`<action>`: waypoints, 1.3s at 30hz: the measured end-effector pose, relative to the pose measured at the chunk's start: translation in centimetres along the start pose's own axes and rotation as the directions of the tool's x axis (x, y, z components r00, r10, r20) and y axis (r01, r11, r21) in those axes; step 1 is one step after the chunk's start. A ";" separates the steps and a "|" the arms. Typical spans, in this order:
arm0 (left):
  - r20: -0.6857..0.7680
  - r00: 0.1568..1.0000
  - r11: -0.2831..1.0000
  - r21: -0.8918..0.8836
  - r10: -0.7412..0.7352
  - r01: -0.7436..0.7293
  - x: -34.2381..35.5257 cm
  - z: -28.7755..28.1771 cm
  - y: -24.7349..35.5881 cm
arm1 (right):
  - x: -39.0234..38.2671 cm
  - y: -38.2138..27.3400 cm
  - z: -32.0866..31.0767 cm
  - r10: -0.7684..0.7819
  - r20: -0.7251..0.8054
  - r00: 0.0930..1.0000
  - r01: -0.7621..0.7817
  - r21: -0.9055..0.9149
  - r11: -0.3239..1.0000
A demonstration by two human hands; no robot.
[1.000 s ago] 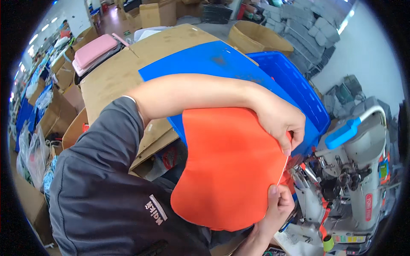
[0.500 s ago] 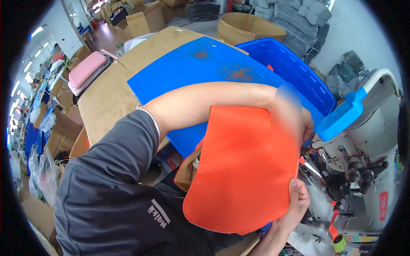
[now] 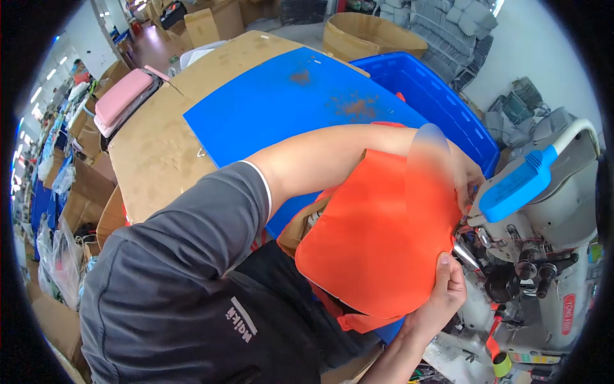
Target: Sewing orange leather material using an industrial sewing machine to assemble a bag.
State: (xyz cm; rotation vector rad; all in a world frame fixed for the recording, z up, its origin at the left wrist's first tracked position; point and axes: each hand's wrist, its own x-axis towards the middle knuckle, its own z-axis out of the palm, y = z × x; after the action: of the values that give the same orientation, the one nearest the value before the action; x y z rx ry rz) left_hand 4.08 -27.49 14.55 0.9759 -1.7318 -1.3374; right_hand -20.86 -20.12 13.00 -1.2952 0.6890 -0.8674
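An orange fabric piece (image 3: pixel 358 237) with rounded corners, like a bag panel, spreads in front of me, its right edge at the sewing machine (image 3: pixel 569 198). Brown lining (image 3: pixel 295 230) shows along its left side, and more orange cloth hangs below. My left arm reaches across the top of the cloth; my left hand (image 3: pixel 468 180) has curled fingers on the upper right edge beside the machine head, part of it blurred. Lower on that same edge, my right hand (image 3: pixel 441 288) pinches the cloth between thumb and fingers.
A light blue lamp (image 3: pixel 518 192) juts over the machine. Beyond my left arm lie a blue sheet (image 3: pixel 268 109) and brown cardboard (image 3: pixel 150 160). At the back stand a blue bin (image 3: pixel 441 96) and a round cardboard container (image 3: pixel 371 35). A pink case (image 3: pixel 125 96) sits at the left.
The orange cloth has turned and its lower edge has risen, baring more orange cloth underneath. My left hand has moved slightly right and down, and my right hand still grips the edge.
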 end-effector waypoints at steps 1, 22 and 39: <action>0.053 0.999 0.998 0.057 0.005 -0.008 0.0 -0.3 -0.1 | 0.0 0.0 0.1 -0.020 0.006 1.000 0.020 -0.018 1.000; -0.443 0.769 0.474 0.856 0.462 0.208 -12.3 21.1 4.9 | -4.5 -1.5 0.1 0.021 -0.003 1.000 -0.021 0.108 0.994; -0.198 0.898 0.256 0.962 0.393 0.100 -12.7 20.6 6.7 | -7.7 -1.1 -0.5 -0.081 0.059 0.995 0.094 -0.268 0.959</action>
State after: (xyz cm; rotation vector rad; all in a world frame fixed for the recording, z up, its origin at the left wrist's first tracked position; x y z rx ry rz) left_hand -9.33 -6.28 15.88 1.5123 -2.1651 0.3291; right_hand -25.50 -13.85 13.72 -1.5965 0.7353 -0.8302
